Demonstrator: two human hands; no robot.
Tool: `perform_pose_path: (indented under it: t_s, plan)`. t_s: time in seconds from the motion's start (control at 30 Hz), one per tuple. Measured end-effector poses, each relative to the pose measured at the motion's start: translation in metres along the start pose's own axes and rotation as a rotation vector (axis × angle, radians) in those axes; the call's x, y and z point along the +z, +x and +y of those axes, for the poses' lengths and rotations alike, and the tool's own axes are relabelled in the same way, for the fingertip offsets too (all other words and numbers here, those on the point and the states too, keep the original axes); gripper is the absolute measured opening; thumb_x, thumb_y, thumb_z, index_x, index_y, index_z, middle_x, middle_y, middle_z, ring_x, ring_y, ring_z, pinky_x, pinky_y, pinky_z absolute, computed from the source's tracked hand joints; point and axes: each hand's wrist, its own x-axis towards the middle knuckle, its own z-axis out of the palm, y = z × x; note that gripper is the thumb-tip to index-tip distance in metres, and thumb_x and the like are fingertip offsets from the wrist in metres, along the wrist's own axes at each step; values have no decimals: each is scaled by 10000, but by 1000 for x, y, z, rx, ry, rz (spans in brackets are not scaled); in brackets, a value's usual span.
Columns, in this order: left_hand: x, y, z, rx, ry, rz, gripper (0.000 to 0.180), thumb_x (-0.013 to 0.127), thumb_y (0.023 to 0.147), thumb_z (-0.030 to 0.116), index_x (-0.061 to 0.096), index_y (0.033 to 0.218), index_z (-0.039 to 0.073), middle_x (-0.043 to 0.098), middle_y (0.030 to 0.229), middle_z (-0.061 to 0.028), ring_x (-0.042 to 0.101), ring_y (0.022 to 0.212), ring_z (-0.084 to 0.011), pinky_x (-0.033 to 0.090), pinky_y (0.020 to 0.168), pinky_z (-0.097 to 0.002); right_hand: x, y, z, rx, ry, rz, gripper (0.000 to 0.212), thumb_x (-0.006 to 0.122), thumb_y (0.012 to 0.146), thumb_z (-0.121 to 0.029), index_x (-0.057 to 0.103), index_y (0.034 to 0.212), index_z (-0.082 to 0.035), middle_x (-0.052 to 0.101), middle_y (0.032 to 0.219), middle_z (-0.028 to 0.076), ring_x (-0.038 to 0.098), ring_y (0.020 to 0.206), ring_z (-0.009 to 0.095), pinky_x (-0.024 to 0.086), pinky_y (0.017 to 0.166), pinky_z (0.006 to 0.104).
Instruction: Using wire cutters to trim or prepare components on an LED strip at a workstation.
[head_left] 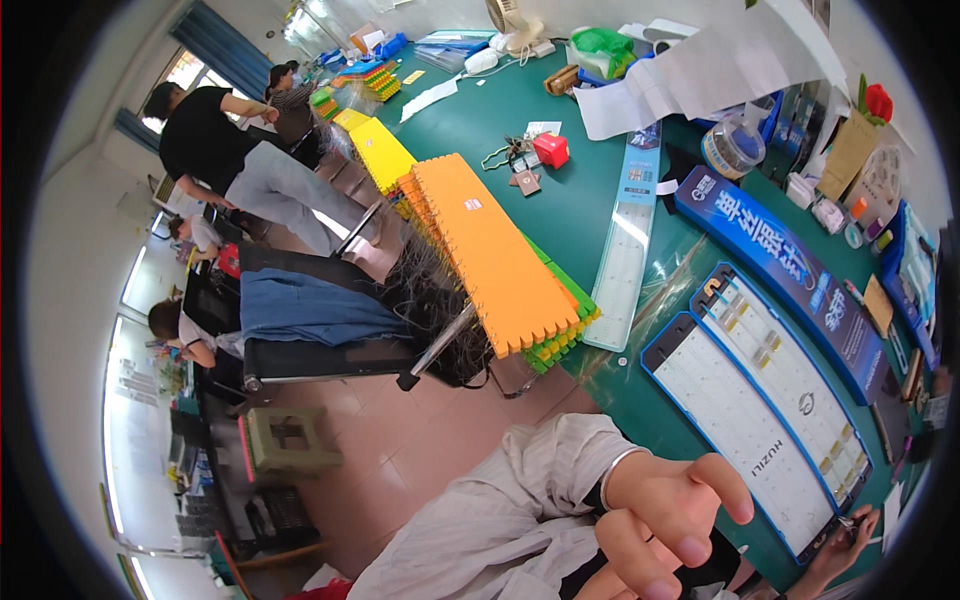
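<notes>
My left hand (668,515), in a light sleeve, hovers over the table's front edge. Its fingers are bent but apart, with nothing visible in them. Farther right, an open flat case (745,440) with blue edges lies on the green table (500,110). One half has a bare white panel; the other carries rows of small yellowish pieces. At the case's near right corner is my right hand (848,548), fingers drawn together around something too small to make out. Behind the case lies a long dark-blue printed box (785,280).
Orange notched foam boards (490,250) are stacked at the table's left edge, over green and yellow ones. A long clear case (625,260) lies beside them. A clear jar (733,148) and a red box (551,150) stand farther back. A black chair (320,355) and people are left.
</notes>
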Motion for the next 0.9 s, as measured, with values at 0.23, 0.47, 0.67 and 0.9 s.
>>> perform_pose_path:
  t_s: [0.23,0.47,0.67,0.9]
  plan:
    - [5,-23,19,-85,-56,-152,409,502,968,536,493,1349,387,545,1251,22,473,1243,-193,464,901,-485,58,-14,-11,9,-228,55,153,564,975,-160,453,949,-59,473,929,27,378,605,20,338,510,151]
    - [19,-39,32,-276,-85,-255,641,441,924,718,491,1228,156,509,1259,13,466,1240,-153,467,869,-502,45,-7,-1,25,-175,73,169,574,972,-157,440,909,-75,548,927,32,424,526,26,359,446,152]
    - [9,-47,11,-215,-4,-450,741,491,853,785,512,1157,110,499,1272,-50,519,1152,-169,490,884,-475,37,-22,-12,44,-210,140,146,575,964,-198,493,905,-92,554,882,30,401,521,8,341,417,130]
    - [-3,-36,-13,-519,617,-1294,555,802,707,334,677,1185,82,555,1175,-106,529,1076,-319,480,883,-428,103,-8,-15,94,-150,62,209,672,837,-99,467,797,-82,630,848,105,545,638,80,425,459,187]
